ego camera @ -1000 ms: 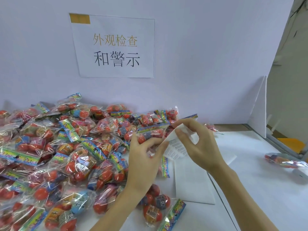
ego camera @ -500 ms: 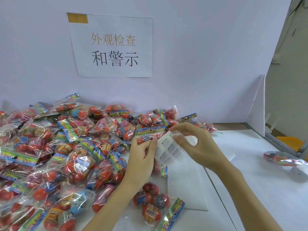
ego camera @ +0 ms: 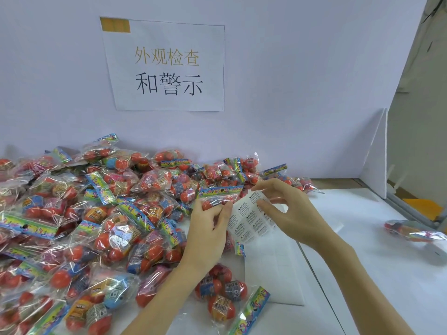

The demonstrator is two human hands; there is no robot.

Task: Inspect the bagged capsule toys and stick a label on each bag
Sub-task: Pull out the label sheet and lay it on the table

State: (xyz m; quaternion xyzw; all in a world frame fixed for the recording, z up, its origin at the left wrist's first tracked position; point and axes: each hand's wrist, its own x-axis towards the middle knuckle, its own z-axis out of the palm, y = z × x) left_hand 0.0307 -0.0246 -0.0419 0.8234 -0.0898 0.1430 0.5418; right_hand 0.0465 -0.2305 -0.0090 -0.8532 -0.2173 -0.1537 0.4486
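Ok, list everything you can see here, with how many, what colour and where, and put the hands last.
clear bags of red-orange capsule toys: too many to count, rainbow header strips, heaped across the left of the table
single bagged capsule toy: one, alone at the right edge
white sheet of warning labels: one, black print, held between both hands
blank white sheets: flat on the table under the hands, number unclear
white paper sign: one, Chinese characters, yellow tab at its corner, on the wall
white table: one
left hand: pinches the label sheet's left edge
right hand: pinches the sheet's top
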